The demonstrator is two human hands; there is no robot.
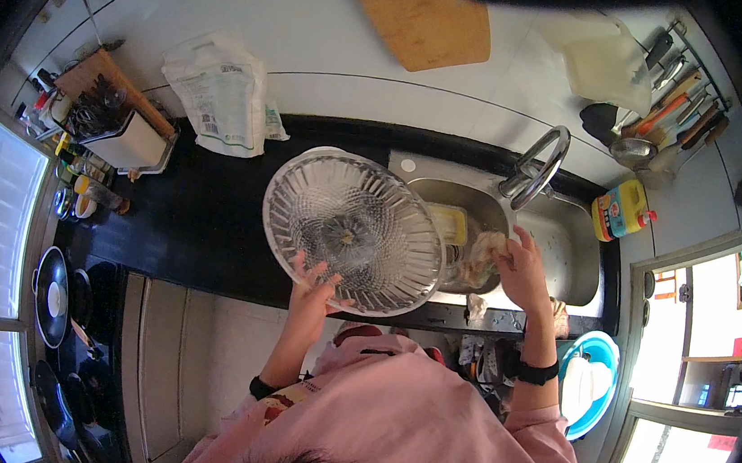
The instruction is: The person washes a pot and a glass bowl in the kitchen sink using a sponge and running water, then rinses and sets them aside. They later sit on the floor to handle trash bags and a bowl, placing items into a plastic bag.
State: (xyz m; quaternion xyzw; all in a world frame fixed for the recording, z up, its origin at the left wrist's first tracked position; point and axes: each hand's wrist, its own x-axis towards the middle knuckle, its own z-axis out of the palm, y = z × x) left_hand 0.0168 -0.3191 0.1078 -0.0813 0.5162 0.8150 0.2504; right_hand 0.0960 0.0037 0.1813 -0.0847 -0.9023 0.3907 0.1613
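Observation:
A large clear bowl or basin with a ribbed, patterned wall is tilted in front of me, over the black counter and the sink's left edge. My left hand grips its near rim. Pinched in my right hand is a crumpled wet cloth, hanging above the left basin of the steel double sink. In that basin lies a yellow-rimmed rectangular container, partly hidden by the bowl. The chrome faucet stands behind, between the two basins.
A yellow detergent bottle stands right of the sink. White plastic bags lean on the back wall. At left are a utensil holder, a jar and a pan. A blue basin sits low at right.

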